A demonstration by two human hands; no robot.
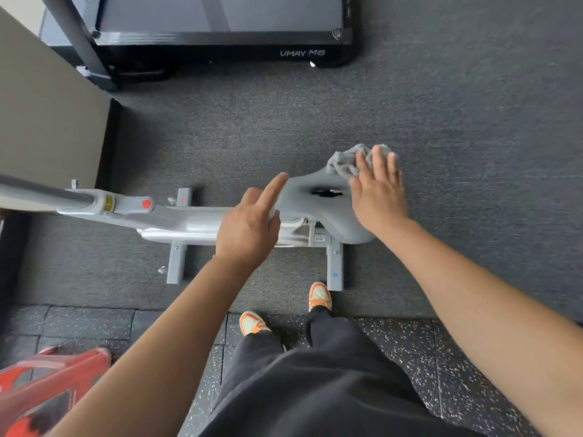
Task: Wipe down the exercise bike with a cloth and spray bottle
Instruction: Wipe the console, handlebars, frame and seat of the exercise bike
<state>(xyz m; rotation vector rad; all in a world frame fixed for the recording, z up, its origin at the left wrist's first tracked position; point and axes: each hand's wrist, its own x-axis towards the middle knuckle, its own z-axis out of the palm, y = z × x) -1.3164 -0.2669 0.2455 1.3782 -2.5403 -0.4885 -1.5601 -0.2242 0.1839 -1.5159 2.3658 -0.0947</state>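
Note:
The grey exercise bike point(176, 220) stands crosswise in front of me, with its saddle point(310, 184) to the right. My right hand point(378, 197) lies flat, fingers straight, and presses a crumpled grey cloth point(342, 162) onto the saddle's wide rear end. My left hand point(247, 227) hovers over the saddle's nose. Its index finger points forward, and its other fingers curl round a small whitish thing point(273, 212), seemingly the spray bottle, which the hand mostly hides.
A black treadmill point(220, 45) stands on the carpet beyond the bike. A beige wall panel point(47, 121) is at the left, and a red bag point(47, 383) at the bottom left. My orange shoes point(319, 294) are close to the bike's rear stabiliser foot point(335, 269).

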